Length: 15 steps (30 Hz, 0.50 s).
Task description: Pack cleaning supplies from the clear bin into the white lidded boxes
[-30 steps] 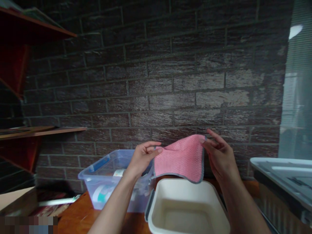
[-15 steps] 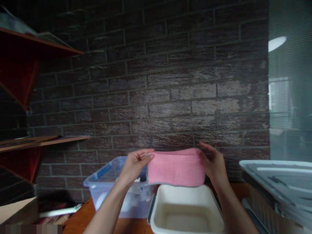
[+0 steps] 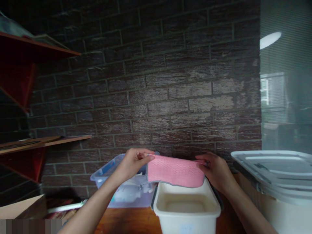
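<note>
A pink textured cloth (image 3: 174, 170) with a grey checked edge hangs folded between my two hands. My left hand (image 3: 134, 164) pinches its upper left corner between thumb and fingers. At the upper right corner, my right hand (image 3: 215, 170) grips the cloth, with some fingers curled behind it. Just below the cloth stands an open white plastic bin (image 3: 187, 216), its inner floor visible and its far rim partly covered by the cloth.
Behind my left forearm is a clear bluish tub (image 3: 104, 175) with pale items inside. A lidded storage box (image 3: 273, 182) stands at the right. Wooden shelves (image 3: 46, 141) jut out at the left, and a dark brick wall (image 3: 156, 107) rises behind the wooden table (image 3: 126, 221).
My right hand has closed on the cloth's right corner, and the cloth's top edge now slopes down to the right. The view has shifted, showing more of the white bin's front.
</note>
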Motion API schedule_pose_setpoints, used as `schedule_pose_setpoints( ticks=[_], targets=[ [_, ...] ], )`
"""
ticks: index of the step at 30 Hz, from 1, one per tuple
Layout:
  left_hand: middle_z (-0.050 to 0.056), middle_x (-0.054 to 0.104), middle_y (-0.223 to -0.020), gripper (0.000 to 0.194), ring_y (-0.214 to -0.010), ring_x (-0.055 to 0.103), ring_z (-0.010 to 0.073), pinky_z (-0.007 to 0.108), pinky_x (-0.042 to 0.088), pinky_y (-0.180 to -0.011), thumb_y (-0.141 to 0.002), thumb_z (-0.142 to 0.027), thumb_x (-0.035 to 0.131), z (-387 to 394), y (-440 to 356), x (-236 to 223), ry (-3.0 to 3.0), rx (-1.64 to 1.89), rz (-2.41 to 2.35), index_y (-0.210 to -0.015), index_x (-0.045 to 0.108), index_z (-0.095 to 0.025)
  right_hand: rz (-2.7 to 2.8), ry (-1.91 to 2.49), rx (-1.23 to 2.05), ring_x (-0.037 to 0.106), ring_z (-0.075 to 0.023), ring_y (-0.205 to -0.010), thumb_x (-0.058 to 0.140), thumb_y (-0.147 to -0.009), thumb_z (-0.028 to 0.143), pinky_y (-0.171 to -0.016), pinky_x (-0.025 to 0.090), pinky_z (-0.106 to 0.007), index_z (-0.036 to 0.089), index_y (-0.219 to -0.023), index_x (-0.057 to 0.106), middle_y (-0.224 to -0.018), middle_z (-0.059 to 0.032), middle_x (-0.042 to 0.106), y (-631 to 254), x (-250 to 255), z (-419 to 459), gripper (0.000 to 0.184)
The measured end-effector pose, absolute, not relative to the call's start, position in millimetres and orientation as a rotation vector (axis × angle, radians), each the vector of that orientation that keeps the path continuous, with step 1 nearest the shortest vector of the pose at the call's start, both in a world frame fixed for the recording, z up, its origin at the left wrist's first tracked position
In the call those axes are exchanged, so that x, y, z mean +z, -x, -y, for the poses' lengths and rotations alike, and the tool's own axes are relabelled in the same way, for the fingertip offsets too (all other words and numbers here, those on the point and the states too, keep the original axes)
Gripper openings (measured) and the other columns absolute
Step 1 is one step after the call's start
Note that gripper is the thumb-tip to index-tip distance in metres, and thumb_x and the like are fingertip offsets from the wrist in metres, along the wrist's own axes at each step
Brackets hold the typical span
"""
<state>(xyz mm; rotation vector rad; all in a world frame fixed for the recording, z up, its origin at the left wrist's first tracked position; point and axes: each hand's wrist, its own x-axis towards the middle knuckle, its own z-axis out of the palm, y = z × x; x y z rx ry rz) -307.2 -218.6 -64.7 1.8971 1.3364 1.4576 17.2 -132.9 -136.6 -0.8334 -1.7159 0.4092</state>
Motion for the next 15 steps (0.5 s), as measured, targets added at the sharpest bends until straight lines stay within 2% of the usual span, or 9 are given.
schedule_pose_setpoints(
  ticks=[2,5,8,10,12,15],
  targets=[
    [0.003,0.072,-0.064,0.020,-0.065,0.064,0.0206,0.024,0.043,-0.057,-0.073,-0.034,0.083,223,305,-64,-2.008,1.416,-1.384,-0.083,0.082,-0.017,1.819,0.932,0.194,0.066,-0.0226,-0.071,0.069,-0.081,0.028,-0.067,0.047,-0.034,0.025,-0.089,0.083,-0.080,-0.0062,0.071,-24,-135,139,0.016],
    [-0.002,0.064,-0.054,0.018,-0.056,0.057,0.0154,0.022,0.033,-0.053,-0.076,-0.037,0.080,226,303,-62,-2.139,1.384,-1.504,-0.075,0.081,-0.018,1.851,1.029,0.043,0.066,-0.0245,-0.069,0.065,-0.086,0.036,-0.064,0.044,-0.034,0.025,-0.079,0.082,-0.076,-0.0080,0.071,-31,-135,145,0.022],
    [-0.004,0.055,-0.044,0.024,-0.042,0.047,0.0105,0.021,0.027,-0.047,-0.080,-0.041,0.078,223,303,-64,-2.046,1.339,-1.519,-0.075,0.079,-0.018,1.841,1.074,0.042,0.069,-0.0253,-0.064,0.057,-0.092,0.039,-0.061,0.044,-0.034,0.025,-0.086,0.081,-0.070,-0.0071,0.073,-33,-137,148,0.028],
    [-0.001,0.063,-0.049,0.029,-0.039,0.051,0.0113,0.020,0.033,-0.043,-0.080,-0.046,0.078,220,301,-69,-1.849,1.299,-1.427,-0.079,0.078,-0.016,1.771,1.038,0.261,0.066,-0.0227,-0.051,0.053,-0.095,0.041,-0.052,0.044,-0.032,0.024,-0.093,0.078,-0.062,-0.0043,0.072,-31,-139,149,0.031],
    [0.008,0.075,-0.067,0.034,-0.049,0.066,0.0165,0.022,0.046,-0.047,-0.079,-0.049,0.079,217,298,-75,-1.698,1.279,-1.352,-0.083,0.077,-0.015,1.660,0.952,0.542,0.066,-0.0224,-0.049,0.056,-0.092,0.046,-0.043,0.044,-0.029,0.023,-0.095,0.076,-0.064,-0.0036,0.073,-27,-142,149,0.030],
    [0.015,0.080,-0.091,0.037,-0.077,0.077,0.0233,0.029,0.060,-0.069,-0.080,-0.050,0.079,216,291,-90,-1.612,1.324,-1.306,-0.089,0.079,-0.014,1.544,0.840,0.731,0.074,-0.0269,-0.070,0.066,-0.086,0.053,-0.048,0.052,-0.030,0.022,-0.098,0.077,-0.082,-0.0061,0.078,-21,-146,151,0.035]
  ],
)
